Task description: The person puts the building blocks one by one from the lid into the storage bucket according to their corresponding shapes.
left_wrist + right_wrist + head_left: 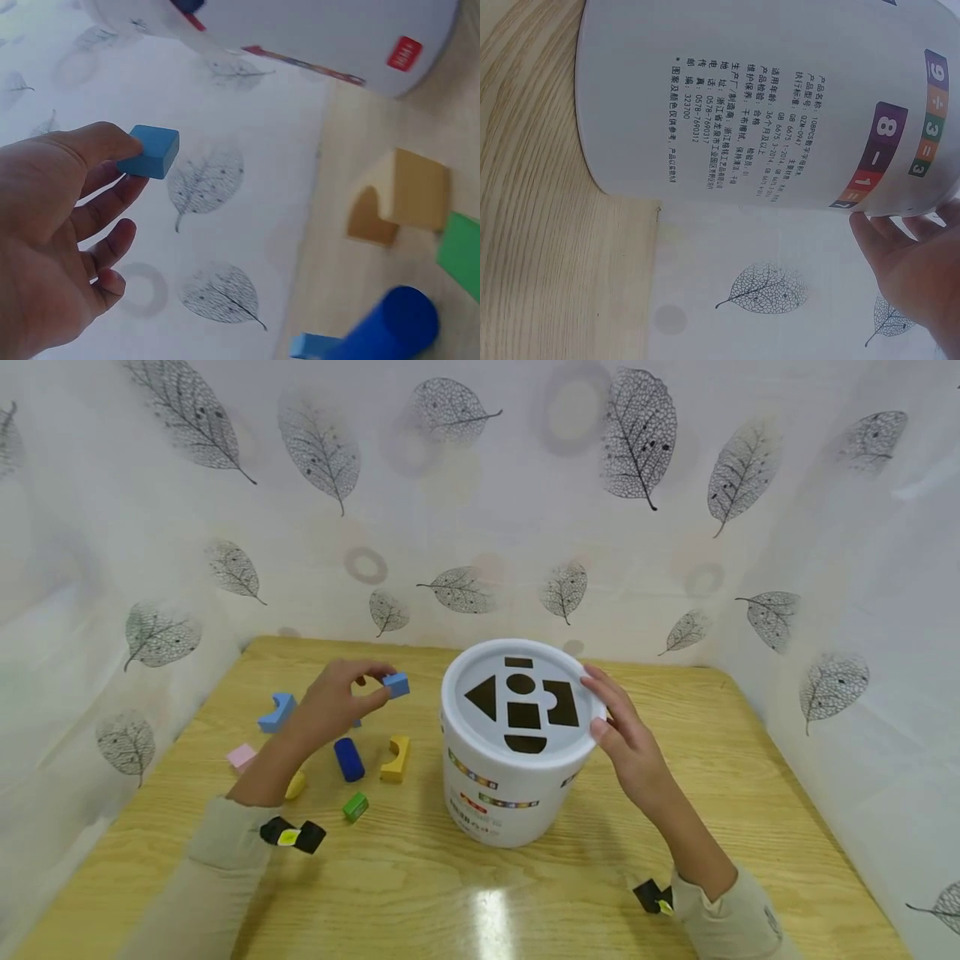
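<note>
Between thumb and fingertips my left hand [330,710] pinches a small light blue block [396,684], held above the table left of a white bucket. In the left wrist view the block [152,151] has flat faces, and the other fingers are loosely bent. The bucket [502,793] stands upright, its lid [487,739] cut with several shaped holes: a triangle, a circle, rectangles and others. My right hand [630,752] rests on the right side of the lid's rim, fingers fairly straight. The right wrist view shows its fingers [870,232] touching the bucket's side.
Loose blocks lie left of the bucket: a dark blue cylinder [348,760], a yellow arch [396,758], a green block [356,807], a blue arch [277,713], a pink block [242,757] and a yellow piece [296,785]. A leaf-patterned sheet [480,527] surrounds the wooden table [405,893].
</note>
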{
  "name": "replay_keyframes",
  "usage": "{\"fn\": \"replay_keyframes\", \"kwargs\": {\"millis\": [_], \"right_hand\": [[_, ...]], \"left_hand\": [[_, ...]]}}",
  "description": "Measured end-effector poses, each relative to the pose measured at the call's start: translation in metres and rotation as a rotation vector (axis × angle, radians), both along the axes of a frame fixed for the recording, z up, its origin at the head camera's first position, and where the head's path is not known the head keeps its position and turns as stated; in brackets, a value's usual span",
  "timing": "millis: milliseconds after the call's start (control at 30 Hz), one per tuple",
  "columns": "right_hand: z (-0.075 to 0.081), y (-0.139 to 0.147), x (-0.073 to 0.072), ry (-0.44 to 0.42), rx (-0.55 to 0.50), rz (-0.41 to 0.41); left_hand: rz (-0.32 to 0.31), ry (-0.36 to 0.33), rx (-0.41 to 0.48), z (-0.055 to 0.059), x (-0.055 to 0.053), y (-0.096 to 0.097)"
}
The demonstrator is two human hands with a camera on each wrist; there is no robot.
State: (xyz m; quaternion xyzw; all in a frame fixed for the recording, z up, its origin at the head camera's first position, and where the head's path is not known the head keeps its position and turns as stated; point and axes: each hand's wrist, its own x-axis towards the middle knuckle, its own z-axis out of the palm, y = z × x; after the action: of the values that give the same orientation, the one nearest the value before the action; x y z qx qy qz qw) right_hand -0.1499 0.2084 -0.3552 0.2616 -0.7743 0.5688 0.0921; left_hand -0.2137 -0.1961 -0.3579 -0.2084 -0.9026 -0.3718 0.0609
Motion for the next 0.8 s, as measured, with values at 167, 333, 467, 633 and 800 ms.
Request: {"fn": "replay_keyframes", "kwargs": {"millis": [167, 333, 467, 633, 800], "right_hand": [[0.0, -0.001, 0.0, 0.002, 0.001, 0.001], [0.0, 0.0, 0.0, 0.004, 0.01, 0.0], [-0.001, 0.0, 0.0, 0.011, 0.014, 0.001], [-0.001, 0.0, 0.0, 0.011, 0.011, 0.0], [0.0, 0.001, 0.0, 0.011, 0.004, -0.007]], "left_hand": [[0.004, 0.021, 0.03, 0.024, 0.005, 0.006], [0.01, 0.043, 0.045, 0.048, 0.008, 0.017], [-0.004, 0.059, 0.032, 0.062, 0.007, 0.026], [-0.01, 0.053, 0.019, 0.078, 0.005, 0.038], [-0.048, 0.026, 0.006, 0.088, 0.001, 0.056]]}}
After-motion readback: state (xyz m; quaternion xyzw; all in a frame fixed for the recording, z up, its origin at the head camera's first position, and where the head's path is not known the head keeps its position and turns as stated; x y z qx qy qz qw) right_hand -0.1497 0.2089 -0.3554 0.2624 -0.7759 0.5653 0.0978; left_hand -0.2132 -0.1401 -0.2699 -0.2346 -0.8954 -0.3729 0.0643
